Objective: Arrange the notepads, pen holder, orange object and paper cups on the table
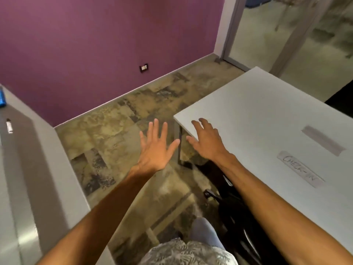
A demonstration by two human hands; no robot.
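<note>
Both my arms reach forward over the carpet. My left hand [156, 148] is spread flat with fingers apart, holding nothing, above the floor between two tables. My right hand [206, 142] is open too, fingers apart, over the near left corner of the grey table [257, 104] on the right. No notepads, pen holder, orange object or paper cups show in this view.
The right table bears two strips of tape, one labelled "CHECK-IN" [299, 168] and a blank one [322, 143]. A second grey table [38, 169] on the left holds a marker [9, 126] and a blue item [2, 98]. A black chair [233, 213] stands under the right table. A purple wall lies ahead.
</note>
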